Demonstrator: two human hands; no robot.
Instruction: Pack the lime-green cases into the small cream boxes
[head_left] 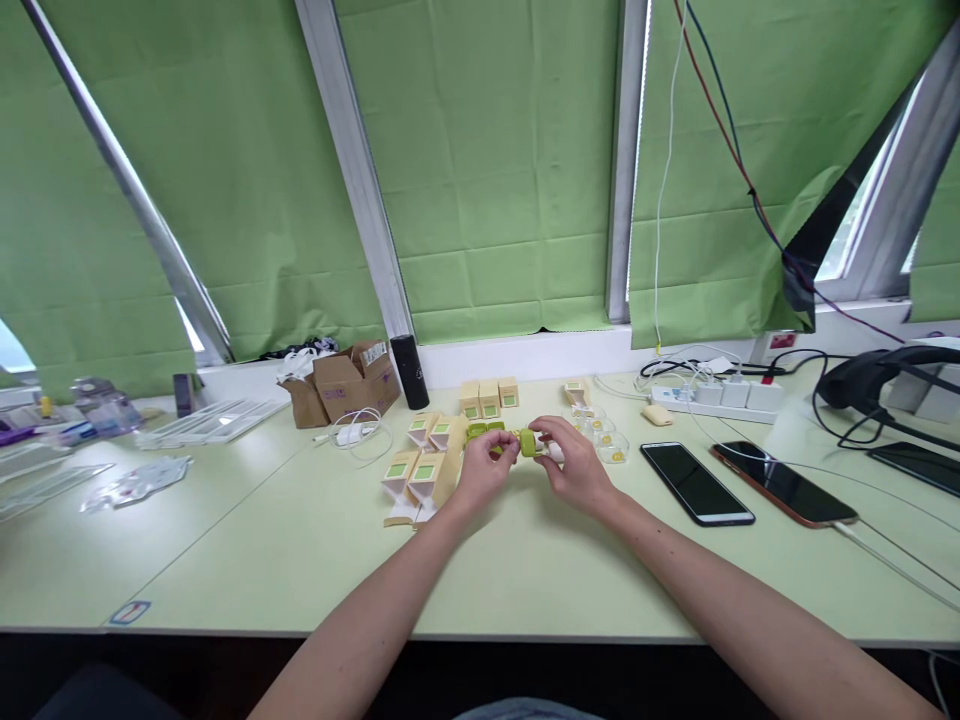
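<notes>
Both my hands meet over the middle of the pale green desk (225,540). My left hand (484,470) pinches one end of a small green part (528,442), and my right hand (574,462) pinches the other end, fingers curled round it. Left of my hands lie several small cream boxes with green labels (420,470), some open and tipped over. Three closed boxes (489,396) stand in a row behind. Just behind my fingers sit more small green pieces (486,430). Clear plastic trays with yellow bits (609,446) lie right of my right hand.
Two phones (696,484) (784,484) lie face up on the right, near a white power strip (712,394) with cables. A black cylinder (409,372) and an open cardboard box (352,380) stand at the back. Plastic trays and bags (135,482) cover the left side.
</notes>
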